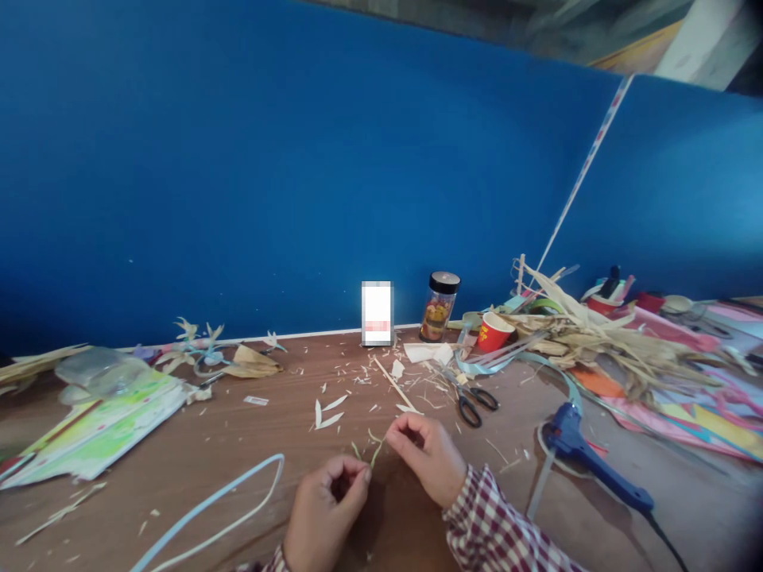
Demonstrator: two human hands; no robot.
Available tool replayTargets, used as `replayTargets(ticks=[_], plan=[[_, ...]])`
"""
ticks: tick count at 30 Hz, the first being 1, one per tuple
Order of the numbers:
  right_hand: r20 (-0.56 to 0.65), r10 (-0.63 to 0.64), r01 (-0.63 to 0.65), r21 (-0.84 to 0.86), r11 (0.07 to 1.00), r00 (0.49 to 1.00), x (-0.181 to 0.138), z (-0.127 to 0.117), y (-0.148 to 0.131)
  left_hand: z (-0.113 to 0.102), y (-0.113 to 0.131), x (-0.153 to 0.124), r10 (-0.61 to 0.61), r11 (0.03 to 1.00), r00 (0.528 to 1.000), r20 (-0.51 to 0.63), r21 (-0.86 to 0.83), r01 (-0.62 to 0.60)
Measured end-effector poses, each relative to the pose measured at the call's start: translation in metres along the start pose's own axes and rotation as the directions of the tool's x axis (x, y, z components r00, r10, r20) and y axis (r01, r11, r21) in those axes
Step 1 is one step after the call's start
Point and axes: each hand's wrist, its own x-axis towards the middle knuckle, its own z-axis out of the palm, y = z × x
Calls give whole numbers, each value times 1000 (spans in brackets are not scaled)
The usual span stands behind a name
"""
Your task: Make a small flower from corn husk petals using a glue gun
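Low in the middle of the view, my left hand (pixel 327 502) pinches thin green plant-like strips (pixel 375 454) between thumb and fingertips. Their forked ends stick up toward the blue wall. My right hand (pixel 430 459) is closed in a pinch at the tip of one fork; whether its fingers grip that end or only touch it, I cannot tell. Several pale leaf-shaped pieces (pixel 329 421) lie beyond my left hand. A thin pale stick (pixel 392 383) and black-handled scissors (pixel 470 407) rest on the brown table beyond my right hand.
On the right lie a blue glue gun (pixel 596 462) with a cord, a red paper cup (pixel 492 334) and piled dried husks (pixel 625 349). A black-lidded jar (pixel 439 308) stands by the wall. Painted paper (pixel 128 433) and a looped pale-blue strip (pixel 222 494) are leftward.
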Motion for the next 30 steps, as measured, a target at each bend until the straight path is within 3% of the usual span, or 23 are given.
replayTargets(ticks=[6, 12, 15, 18, 23, 30], plan=[[-62, 19, -15, 65, 998, 998, 3, -4, 4, 0, 1, -1, -2, 1000, 1000, -11, 2, 2], [-229, 80, -58, 104, 993, 970, 15, -24, 19, 1, -2, -1, 9, 1000, 1000, -18, -16, -9], [-459, 45, -40, 21, 999, 887, 20, -35, 26, -1, -3, 1, -46, 995, 998, -33, -89, 43], [-584, -132, 12, -204, 979, 801, 18, -36, 23, -5, -3, 4, -133, 967, 990, -38, -223, 121], [-431, -377, 144, -483, 864, 820, 5, -18, 4, -11, -1, 6, -176, 901, 984, -1, -403, 161], [-130, -448, 363, -414, 835, 885, -8, 9, -3, -9, -2, 6, -145, 915, 988, 55, -372, 155]])
